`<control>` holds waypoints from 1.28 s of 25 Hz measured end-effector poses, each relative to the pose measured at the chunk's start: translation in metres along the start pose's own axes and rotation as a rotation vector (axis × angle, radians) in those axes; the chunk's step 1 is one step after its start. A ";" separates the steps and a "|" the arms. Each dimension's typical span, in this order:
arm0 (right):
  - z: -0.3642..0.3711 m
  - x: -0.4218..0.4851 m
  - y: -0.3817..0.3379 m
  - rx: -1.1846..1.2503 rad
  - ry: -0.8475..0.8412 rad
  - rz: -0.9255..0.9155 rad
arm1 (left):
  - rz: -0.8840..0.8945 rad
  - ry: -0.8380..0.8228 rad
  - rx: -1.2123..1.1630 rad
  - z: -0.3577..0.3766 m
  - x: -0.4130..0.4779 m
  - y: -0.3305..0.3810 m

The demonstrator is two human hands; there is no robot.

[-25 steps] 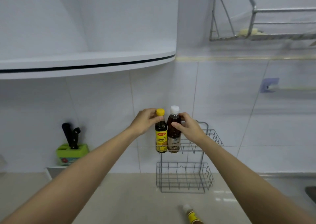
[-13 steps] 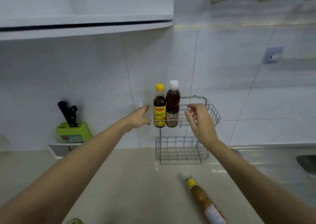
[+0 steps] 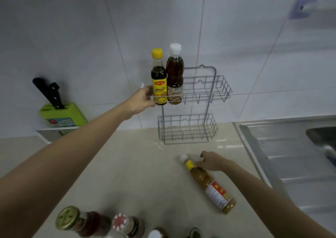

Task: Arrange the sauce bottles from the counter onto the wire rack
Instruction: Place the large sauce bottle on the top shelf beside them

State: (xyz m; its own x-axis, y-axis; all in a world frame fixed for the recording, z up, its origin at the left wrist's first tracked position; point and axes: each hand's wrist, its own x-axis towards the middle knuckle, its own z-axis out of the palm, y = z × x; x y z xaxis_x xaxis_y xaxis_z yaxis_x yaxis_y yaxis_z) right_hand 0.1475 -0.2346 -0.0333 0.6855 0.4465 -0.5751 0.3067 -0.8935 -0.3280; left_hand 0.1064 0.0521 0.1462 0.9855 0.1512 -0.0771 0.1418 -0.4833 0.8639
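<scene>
Your left hand (image 3: 143, 99) fingers rest loosely on the wire rack (image 3: 190, 99) corner beside the yellow-capped bottle (image 3: 158, 77); your right hand (image 3: 213, 162) fingers spread wide over the lying bottle (image 3: 207, 181) on the bench (image 3: 136, 165) below the rack; labels unreadable.

A two-tier grey wire rack (image 3: 200, 99) stands on the table (image 3: 138, 174) against the wall. Its top basket holds a yellow-capped dark bottle (image 3: 158, 77) and a white-capped amber bottle (image 3: 174, 74), upright and touching. A tan sauce bottle (image 3: 207, 183) lies flat before it.
</scene>
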 end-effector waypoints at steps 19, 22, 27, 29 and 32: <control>0.037 -0.025 -0.022 0.074 -0.078 -0.139 | -0.012 0.007 -0.016 0.015 -0.006 0.003; 0.006 -0.042 -0.013 0.490 0.070 -0.128 | 0.004 0.039 -0.043 0.017 -0.012 -0.002; -0.080 -0.071 -0.033 0.885 0.418 -0.313 | -0.030 0.012 -0.037 0.019 -0.014 0.002; -0.125 -0.084 -0.052 0.959 0.515 -0.429 | -0.028 -0.005 -0.001 0.015 -0.015 0.011; -0.192 -0.102 -0.076 1.077 0.640 -0.575 | -0.036 -0.032 0.028 0.014 -0.018 0.011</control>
State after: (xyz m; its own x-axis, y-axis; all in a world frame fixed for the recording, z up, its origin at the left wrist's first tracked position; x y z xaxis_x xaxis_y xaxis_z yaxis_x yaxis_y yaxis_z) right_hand 0.1809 -0.2213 0.1945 0.9089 0.3745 0.1835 0.1912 0.0171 -0.9814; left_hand 0.0918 0.0321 0.1503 0.9820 0.1419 -0.1245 0.1798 -0.5018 0.8461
